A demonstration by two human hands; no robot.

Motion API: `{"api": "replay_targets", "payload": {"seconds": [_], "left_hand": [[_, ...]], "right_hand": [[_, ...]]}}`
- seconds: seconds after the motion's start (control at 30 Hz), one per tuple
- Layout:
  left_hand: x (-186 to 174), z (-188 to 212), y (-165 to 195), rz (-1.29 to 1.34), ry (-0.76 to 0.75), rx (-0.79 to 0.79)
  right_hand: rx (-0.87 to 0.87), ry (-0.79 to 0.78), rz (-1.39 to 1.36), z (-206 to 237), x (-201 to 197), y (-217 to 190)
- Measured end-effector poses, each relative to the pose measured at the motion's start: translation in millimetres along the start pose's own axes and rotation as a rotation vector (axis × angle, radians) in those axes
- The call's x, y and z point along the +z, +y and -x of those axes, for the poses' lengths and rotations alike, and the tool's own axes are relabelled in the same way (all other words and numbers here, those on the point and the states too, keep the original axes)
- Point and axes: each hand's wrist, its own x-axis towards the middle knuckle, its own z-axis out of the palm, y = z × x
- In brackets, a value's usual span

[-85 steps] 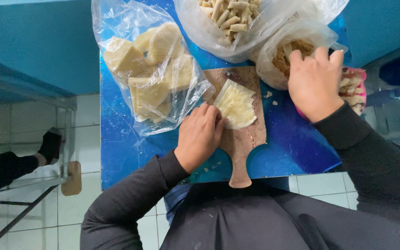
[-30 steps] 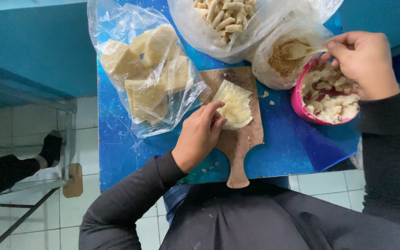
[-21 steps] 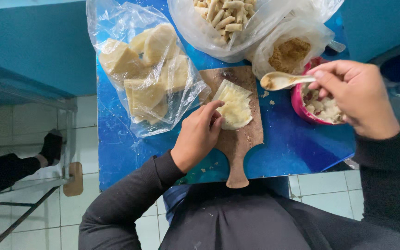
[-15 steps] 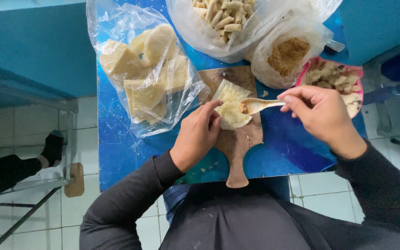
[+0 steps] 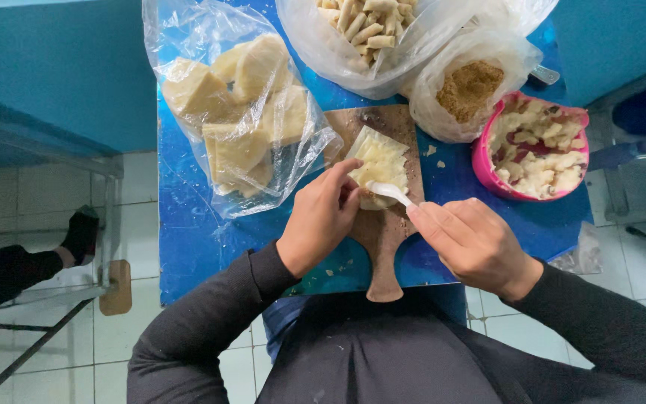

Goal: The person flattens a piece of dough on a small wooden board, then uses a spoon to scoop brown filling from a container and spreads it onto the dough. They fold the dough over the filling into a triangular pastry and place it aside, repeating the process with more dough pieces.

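Observation:
A pale square dough wrapper (image 5: 380, 158) lies on a small wooden cutting board (image 5: 383, 247) on a blue table (image 5: 188, 239). My left hand (image 5: 321, 217) rests on the board, its fingertips pressing the wrapper's near left edge. My right hand (image 5: 474, 244) holds a white spoon (image 5: 390, 192) by the handle, its bowl lying on the wrapper's near part. A pink bowl (image 5: 481, 158) of chopped pale filling stands to the right of the board.
A clear bag of stacked wrappers (image 5: 241, 120) lies left of the board. A bag of rolled pieces (image 5: 360, 30) and a bag of brown crumbs (image 5: 469, 88) sit at the far edge. Tiled floor and another person's foot (image 5: 80, 233) show at left.
My right hand left the crumb bag, took a spoonful from the pink bowl and carried it leftward onto the wrapper. My left hand stayed on the wrapper.

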Motion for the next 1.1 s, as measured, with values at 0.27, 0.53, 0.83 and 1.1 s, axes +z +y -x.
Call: {"api": "replay_targets", "payload": {"seconds": [0.27,0.53,0.83,1.1], "left_hand": [[2.3,2.3,-3.7,-0.003,0.009,0.044],[10.8,1.3,-3.8,0.084,0.002,0.004],[10.6,3.7,-8.0,0.082,-0.017,0.123],[10.3,0.0,-10.1,-0.003,-0.036,0.144]], "right_hand": [[0.124,0.067,0.079,15.2,-7.6,10.8],[0.482,0.047,0.358,-17.6,-13.4,60.4],[0.477,-0.096,-0.114,-27.4,32.1,11.5],[0.567,-0.146,-0.205,-25.8,49.0,10.0]]}}
